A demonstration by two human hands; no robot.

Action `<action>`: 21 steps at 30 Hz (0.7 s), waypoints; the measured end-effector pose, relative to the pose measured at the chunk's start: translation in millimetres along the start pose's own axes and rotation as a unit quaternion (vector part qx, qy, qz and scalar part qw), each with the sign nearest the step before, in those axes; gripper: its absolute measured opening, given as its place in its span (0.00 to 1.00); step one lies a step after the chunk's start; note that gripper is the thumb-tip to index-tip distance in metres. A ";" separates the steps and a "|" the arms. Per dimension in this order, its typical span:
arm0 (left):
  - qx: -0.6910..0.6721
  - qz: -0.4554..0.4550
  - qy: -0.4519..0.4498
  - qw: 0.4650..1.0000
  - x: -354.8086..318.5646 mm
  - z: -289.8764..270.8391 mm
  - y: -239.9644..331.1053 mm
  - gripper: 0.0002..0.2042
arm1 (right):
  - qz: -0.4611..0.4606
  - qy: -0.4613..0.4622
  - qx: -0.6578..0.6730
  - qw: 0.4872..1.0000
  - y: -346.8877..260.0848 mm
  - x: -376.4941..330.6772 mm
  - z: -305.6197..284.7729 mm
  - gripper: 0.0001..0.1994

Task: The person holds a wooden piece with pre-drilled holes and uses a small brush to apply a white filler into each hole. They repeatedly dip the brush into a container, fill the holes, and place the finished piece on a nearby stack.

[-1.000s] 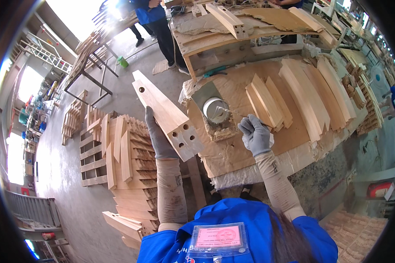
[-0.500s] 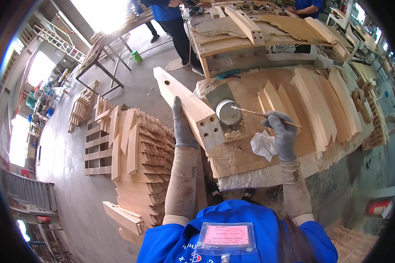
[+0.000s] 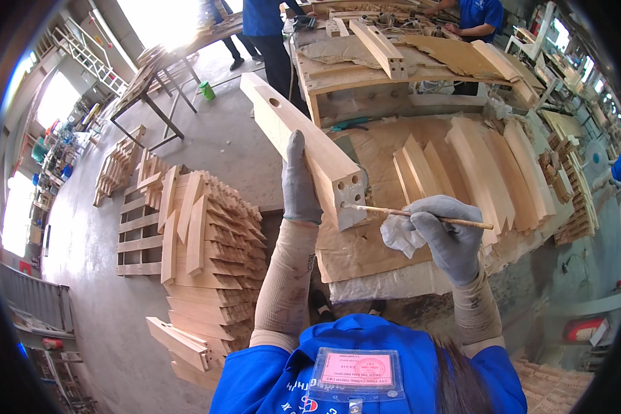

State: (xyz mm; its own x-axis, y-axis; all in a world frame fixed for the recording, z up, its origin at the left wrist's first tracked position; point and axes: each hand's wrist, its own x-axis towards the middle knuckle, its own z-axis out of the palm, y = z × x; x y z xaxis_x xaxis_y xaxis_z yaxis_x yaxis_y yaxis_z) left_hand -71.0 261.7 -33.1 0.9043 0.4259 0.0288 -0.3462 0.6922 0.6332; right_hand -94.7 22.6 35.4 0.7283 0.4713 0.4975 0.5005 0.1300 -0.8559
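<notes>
My left hand (image 3: 301, 181), in a grey glove, is closed around a pale wooden leg (image 3: 307, 150), raised and tilted with its end face toward me. That end face has several round drilled holes; another hole shows near the far end. My gloved right hand (image 3: 450, 238) grips a thin wooden-handled brush (image 3: 428, 217). The brush tip touches the end face at a lower hole. A crumpled white cloth (image 3: 401, 236) sits beside my right fingers; whether they touch it I cannot tell. The leg hides most of the white can behind it.
Shaped wooden pieces (image 3: 477, 172) lie on the right of the covered bench (image 3: 366, 265). Wooden pieces are stacked high (image 3: 214, 248) on my left, near a pallet (image 3: 141, 228). Beyond the bench stands another worktable (image 3: 324, 81), with people in blue behind it.
My right hand has brought the brush from over the white can to the leg's drilled end. My left hand has raised the leg slightly, and it now covers most of the can.
</notes>
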 end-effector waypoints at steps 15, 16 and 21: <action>-0.017 -0.012 -0.013 1.000 -8.3 25.7 9.5 0.33 | 0.136 0.208 0.209 0.946 -0.5 -14.3 -0.1 0.08; -0.021 -0.015 -0.013 1.000 -8.9 25.8 10.1 0.34 | 0.123 0.214 0.199 0.948 2.0 -14.0 -2.6 0.08; -0.028 -0.029 -0.021 0.999 -14.6 30.0 12.5 0.34 | 0.070 0.198 0.121 0.970 3.4 -8.2 -12.9 0.08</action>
State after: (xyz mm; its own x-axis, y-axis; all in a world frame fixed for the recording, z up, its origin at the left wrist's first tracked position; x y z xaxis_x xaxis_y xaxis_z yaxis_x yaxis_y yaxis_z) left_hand -81.0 246.6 -2.4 0.9326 0.3601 0.0255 -0.3046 0.7472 0.5907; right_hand -92.9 7.9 30.2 0.9275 0.1340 0.3491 0.2947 0.3126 -0.9030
